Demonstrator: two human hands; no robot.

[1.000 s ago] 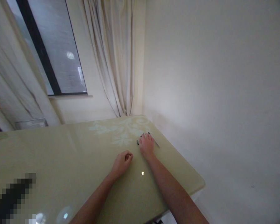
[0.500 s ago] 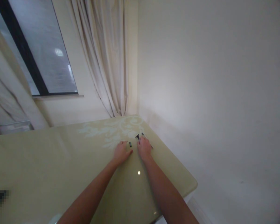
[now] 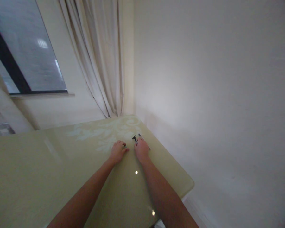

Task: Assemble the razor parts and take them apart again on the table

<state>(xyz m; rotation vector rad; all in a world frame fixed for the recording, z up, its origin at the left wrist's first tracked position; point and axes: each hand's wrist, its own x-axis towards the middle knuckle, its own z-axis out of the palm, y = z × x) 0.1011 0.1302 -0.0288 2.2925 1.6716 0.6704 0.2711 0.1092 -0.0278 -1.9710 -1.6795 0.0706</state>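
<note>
My right hand [image 3: 142,150] is wrapped round the handle of a razor [image 3: 134,138], whose dark T-shaped head sticks out past the fingers toward the back of the table. Close along that hand's outer side lies a thin pen-like stick [image 3: 140,135] with a dark end, partly hidden by the hand. My left hand [image 3: 118,151] has its thumb and fingers closed about a small dark razor cartridge [image 3: 125,146], which shows between the fingertips at table level. A narrow gap separates the two hands.
Both hands are near the far right corner of a glossy yellow-green table [image 3: 68,164] with a pale leaf pattern. A white wall [image 3: 204,95] runs along its right side. Behind it hang beige curtains [image 3: 102,57] beside a window [image 3: 38,47].
My left hand, spread beside the cartridge before, has closed its fingers round it. The right hand keeps the razor. The whole view has shifted a little to the right.
</note>
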